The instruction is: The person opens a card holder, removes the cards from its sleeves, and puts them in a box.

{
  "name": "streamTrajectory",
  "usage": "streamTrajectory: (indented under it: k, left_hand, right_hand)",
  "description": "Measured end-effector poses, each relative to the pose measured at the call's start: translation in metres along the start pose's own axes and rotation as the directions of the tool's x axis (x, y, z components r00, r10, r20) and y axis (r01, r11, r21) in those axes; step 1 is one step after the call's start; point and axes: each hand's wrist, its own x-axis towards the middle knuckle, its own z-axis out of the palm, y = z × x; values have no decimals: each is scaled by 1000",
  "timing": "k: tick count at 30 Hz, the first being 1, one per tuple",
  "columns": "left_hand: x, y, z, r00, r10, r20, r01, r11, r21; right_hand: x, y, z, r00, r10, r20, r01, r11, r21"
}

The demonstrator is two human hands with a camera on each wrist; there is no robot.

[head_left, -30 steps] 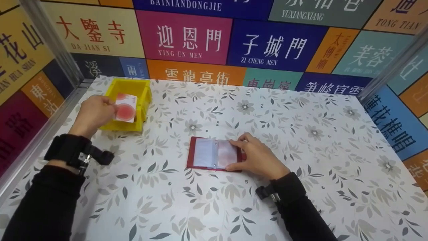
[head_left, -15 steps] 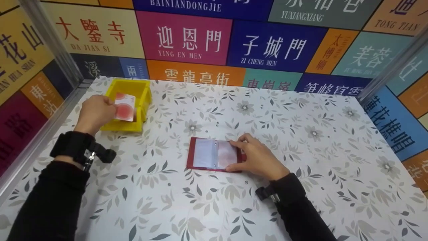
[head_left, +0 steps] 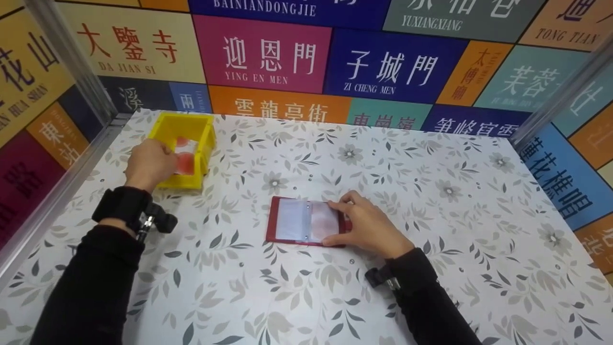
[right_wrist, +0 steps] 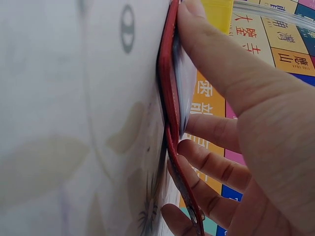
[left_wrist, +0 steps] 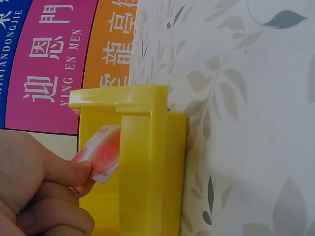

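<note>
My left hand (head_left: 151, 163) pinches a white card (left_wrist: 104, 152) with pink-red circles between thumb and fingers. The card is low inside the yellow bin (head_left: 207, 143), partly behind its front wall in the left wrist view. At mid-table a small red card album (head_left: 272, 218) lies open, with clear sleeves showing; a pinkish sheet shows through the right one. My right hand (head_left: 373, 223) holds the album's right side, thumb at the near corner and index finger at the far corner. In the right wrist view, the red cover's strap flap (right_wrist: 184, 189) sticks out among the fingers.
The table (head_left: 431, 163) has a white leaf-and-flower covering. Panels with coloured name blocks (head_left: 268, 52) rise at the back and both sides. The bin stands at the back left, near the left panel's metal rail (head_left: 72, 182).
My left hand has moved slightly right and lowered the card deeper into the yellow bin. My right hand and the album have stayed in place; the raised sleeve edge now lies flat.
</note>
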Motion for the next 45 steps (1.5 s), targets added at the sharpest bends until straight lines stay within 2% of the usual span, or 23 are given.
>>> streamTrajectory:
  k: [10,16,21,29,34,39,45]
  left_hand:
    - [0,0,7,999,28,-35,-25,998,65]
    - [0,0,10,1000,-3,-31,6,995,100]
    - [2,-3,10,999,-29,-30,33,992,120]
    - [1,-4,8,999,0,-55,6,995,100]
    - [-7,6,6,996,6,-93,2,996,87]
    - [-24,24,6,988,63,-137,-58,997,44]
    - [-54,47,14,952,234,-199,-234,972,25]
  right_hand:
    - [0,-2,1,999,31,14,-32,999,19]
    - [0,0,2,1000,-1,3,1,1000,11]
    - [0,-1,1,1000,6,13,-6,1000,9]
    - [0,-3,0,999,39,23,-40,999,32]
    - [0,-3,0,999,45,27,-46,998,30]
    - [0,-2,-2,998,51,30,-52,998,28]
    - [0,-1,-1,999,35,22,-36,999,22]
